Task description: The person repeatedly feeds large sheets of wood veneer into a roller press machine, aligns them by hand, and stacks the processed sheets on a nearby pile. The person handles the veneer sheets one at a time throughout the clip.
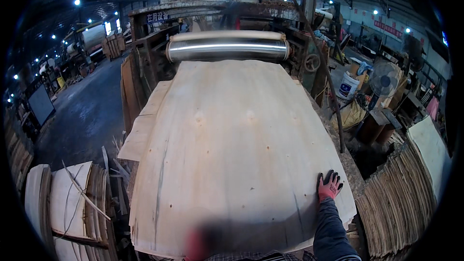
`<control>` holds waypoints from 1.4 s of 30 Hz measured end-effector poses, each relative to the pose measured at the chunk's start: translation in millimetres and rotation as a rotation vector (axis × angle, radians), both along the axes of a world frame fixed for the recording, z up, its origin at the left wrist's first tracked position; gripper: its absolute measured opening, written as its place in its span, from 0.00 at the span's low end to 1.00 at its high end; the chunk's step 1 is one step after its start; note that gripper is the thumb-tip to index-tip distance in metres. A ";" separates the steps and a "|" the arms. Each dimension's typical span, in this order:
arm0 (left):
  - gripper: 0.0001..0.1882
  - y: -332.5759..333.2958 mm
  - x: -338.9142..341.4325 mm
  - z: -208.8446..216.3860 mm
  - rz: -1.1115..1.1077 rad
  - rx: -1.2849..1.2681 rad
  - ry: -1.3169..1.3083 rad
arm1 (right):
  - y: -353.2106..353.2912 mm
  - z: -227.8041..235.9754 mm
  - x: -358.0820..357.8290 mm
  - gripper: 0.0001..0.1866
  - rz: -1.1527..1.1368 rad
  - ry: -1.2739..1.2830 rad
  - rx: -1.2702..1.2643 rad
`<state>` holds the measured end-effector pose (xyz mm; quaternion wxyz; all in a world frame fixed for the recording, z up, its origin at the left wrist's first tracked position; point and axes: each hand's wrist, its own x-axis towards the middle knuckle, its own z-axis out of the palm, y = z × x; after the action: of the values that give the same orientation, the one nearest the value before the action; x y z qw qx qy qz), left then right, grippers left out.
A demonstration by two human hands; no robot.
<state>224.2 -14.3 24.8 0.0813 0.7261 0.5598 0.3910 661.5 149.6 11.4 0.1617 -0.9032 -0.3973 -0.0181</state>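
A wide pale wood veneer sheet [237,140], marked with knots and grey streaks, lies in front of me on other sheets. Its far end reaches close to the shiny metal roller [229,50] of a machine. My right hand [330,185], in a red glove with dark fingertips, rests flat near the sheet's right edge, fingers spread. At the near edge, left of centre, my left hand [199,242] is a red and dark smear of motion; its fingers cannot be made out, nor whether it grips the sheet.
Veneer stacks stand at the lower left [70,198] and lower right [398,203]. More veneer [140,123] juts out left of the sheet. A rusty bar [333,96] leans along the right side, with a white bucket [348,86] and a fan [384,79] beyond it.
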 end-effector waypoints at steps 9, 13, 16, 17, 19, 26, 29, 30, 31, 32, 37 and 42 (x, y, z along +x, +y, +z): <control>0.15 -1.9 -0.1 0.1 0.013 0.018 -0.029 | 1.4 -5.4 1.0 0.36 0.003 -0.045 0.030; 0.14 -2.2 4.2 7.2 0.040 0.033 -0.038 | -1.6 2.1 -2.0 0.36 0.010 -0.006 -0.016; 0.11 -3.4 5.8 4.0 0.105 0.123 -0.027 | -2.3 4.0 -1.3 0.36 0.007 0.003 -0.018; 0.08 -3.0 4.4 -18.4 0.169 0.216 -0.010 | -1.9 4.1 -1.8 0.36 0.009 0.007 -0.015; 0.06 0.0 -0.3 -77.9 0.293 0.402 0.023 | -1.6 3.8 -2.8 0.36 0.013 0.011 -0.004; 0.16 -9.0 6.6 -54.5 0.456 0.505 0.479 | -2.4 6.0 -4.2 0.36 0.025 0.005 0.008; 0.17 -11.0 8.8 -42.8 0.396 0.463 0.422 | -3.4 5.2 -4.9 0.36 0.035 -0.026 0.026; 0.17 -9.1 12.1 -24.1 0.354 0.436 0.379 | -3.6 5.1 -4.6 0.36 0.028 -0.028 0.035; 0.16 -7.3 11.4 -16.6 0.302 0.372 0.309 | -3.2 5.0 -4.8 0.36 0.024 -0.029 0.044; 0.15 -6.0 10.1 -11.0 0.249 0.305 0.239 | -3.5 3.9 -4.9 0.36 0.020 -0.031 0.051; 0.13 -2.8 4.2 7.1 0.033 0.018 -0.059 | -0.8 -6.2 0.5 0.36 0.007 -0.058 0.081; 0.13 -3.6 5.5 12.3 -0.010 -0.029 -0.094 | -5.1 1.5 -1.5 0.36 0.016 -0.046 0.053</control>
<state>229.6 -17.9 37.1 0.1199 0.7085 0.5572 0.4162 660.0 144.5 12.9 0.1766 -0.8946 -0.4077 -0.0483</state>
